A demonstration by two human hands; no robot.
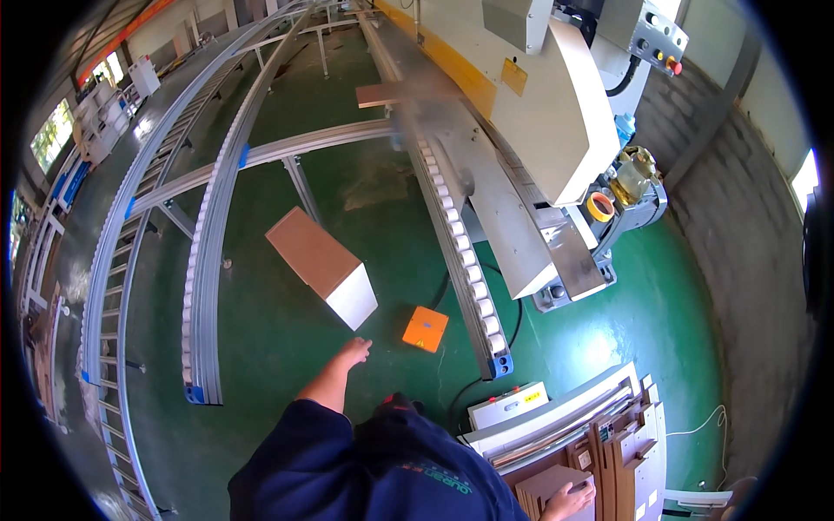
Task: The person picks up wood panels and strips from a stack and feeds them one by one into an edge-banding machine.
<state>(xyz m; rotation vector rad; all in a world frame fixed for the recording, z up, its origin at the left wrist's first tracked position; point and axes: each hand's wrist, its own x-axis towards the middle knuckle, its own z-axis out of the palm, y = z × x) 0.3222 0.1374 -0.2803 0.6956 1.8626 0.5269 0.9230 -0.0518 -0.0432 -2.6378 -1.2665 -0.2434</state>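
Note:
My left hand is held out in front of me, its fingers curled and nothing showing in them. Beyond it is a long block with a brown top and a white end, between the rails. To the right of that hand lies a square orange box on the green floor. At the lower right, my right hand grips the right edge of a brown board among stacked panels. Its fingertips reach over the edge, and the underside of the grip is hidden.
A roller rail runs alongside the large white and yellow machine. Another rail and a ladder-like conveyor stand left. Upright brown panels and a white box are at lower right. A dark cable crosses the floor.

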